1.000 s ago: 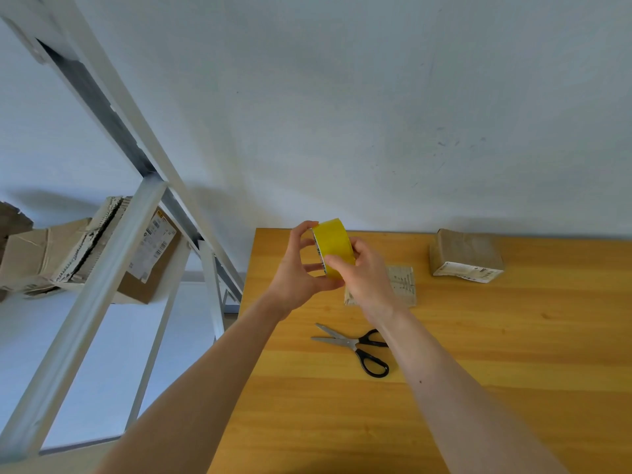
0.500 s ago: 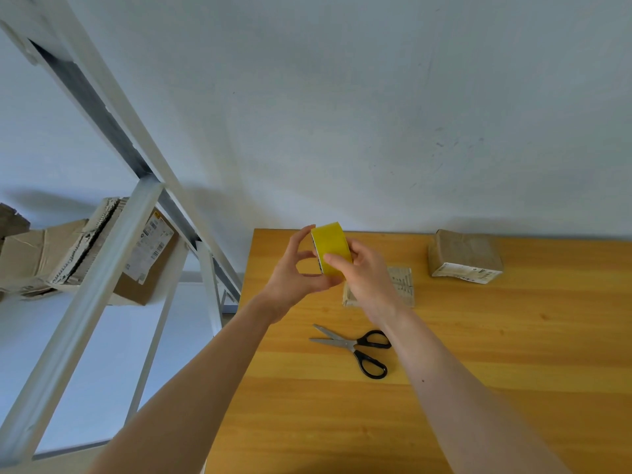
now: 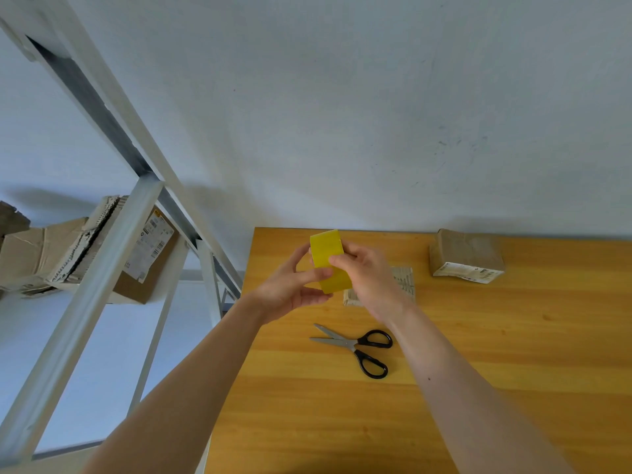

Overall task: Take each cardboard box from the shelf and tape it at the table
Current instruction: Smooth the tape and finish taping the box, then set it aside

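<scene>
Black-handled steel scissors (image 3: pixel 355 347) lay partly open on the orange-brown wooden desk (image 3: pixel 513 388), blades pointing left. Above the desk's far left part, both hands held a yellow roll of tape (image 3: pixel 328 258) edge-on, its band nearly upright, the top leaning slightly left. The left hand (image 3: pixel 290 289) kept its grip pinched on the roll's left side. The right hand (image 3: pixel 369 278) had its grip curled round the right side.

Behind the right hand lay a small flat cardboard box (image 3: pixel 405 278), its print unreadable. Farther right, a brown cardboard box (image 3: pixel 466 251) bore a white label too small to read. On the white metal shelf (image 3: pixel 102 268) leaned a barcode-labelled cardboard box (image 3: pixel 147 258).
</scene>
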Demonstrator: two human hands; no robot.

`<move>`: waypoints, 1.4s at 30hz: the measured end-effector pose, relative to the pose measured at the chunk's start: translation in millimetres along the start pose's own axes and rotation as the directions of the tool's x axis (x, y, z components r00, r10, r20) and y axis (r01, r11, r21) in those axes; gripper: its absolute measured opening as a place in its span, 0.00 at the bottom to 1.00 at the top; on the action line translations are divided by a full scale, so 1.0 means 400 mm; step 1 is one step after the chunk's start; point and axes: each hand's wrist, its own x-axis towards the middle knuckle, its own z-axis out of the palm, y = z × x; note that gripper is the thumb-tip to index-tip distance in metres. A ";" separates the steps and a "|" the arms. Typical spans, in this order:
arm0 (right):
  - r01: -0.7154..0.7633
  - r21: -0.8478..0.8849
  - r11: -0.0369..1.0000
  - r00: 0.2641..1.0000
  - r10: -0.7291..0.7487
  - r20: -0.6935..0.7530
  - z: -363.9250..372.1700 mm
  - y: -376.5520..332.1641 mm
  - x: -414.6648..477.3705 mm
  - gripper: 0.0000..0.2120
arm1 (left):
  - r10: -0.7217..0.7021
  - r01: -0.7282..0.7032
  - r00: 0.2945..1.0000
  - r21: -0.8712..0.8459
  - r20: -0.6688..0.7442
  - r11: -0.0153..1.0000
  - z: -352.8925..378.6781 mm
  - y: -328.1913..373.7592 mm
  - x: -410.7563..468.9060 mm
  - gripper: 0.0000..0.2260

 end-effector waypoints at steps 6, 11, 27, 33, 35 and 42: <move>-0.001 -0.018 1.000 0.998 0.000 -0.068 0.002 -0.012 0.002 0.11 | 0.176 -0.134 0.968 0.221 -0.181 0.966 0.031 0.007 -0.005 0.39; -0.030 -0.025 0.999 0.996 0.028 -0.089 0.004 -0.012 0.008 0.07 | 0.337 -0.247 0.919 0.365 -0.206 0.897 0.045 0.020 -0.011 0.42; -0.109 -0.070 0.992 0.986 0.099 -0.138 0.006 -0.017 0.014 0.07 | 0.511 -0.330 0.847 0.610 -0.145 0.721 0.045 -0.007 0.001 0.45; -0.034 -0.065 0.997 0.999 0.032 -0.027 -0.003 -0.023 0.008 0.12 | 0.373 -0.257 0.911 0.461 -0.179 0.850 0.047 0.001 -0.013 0.43; -0.012 -0.077 0.997 1.000 0.011 -0.010 -0.005 -0.022 0.006 0.12 | 0.359 -0.245 0.915 0.453 -0.183 0.857 0.046 0.002 -0.016 0.43; -0.069 -0.089 0.994 0.993 0.060 -0.104 0.010 -0.024 0.010 0.10 | 0.398 -0.280 0.898 0.454 -0.187 0.846 0.055 0.003 -0.010 0.44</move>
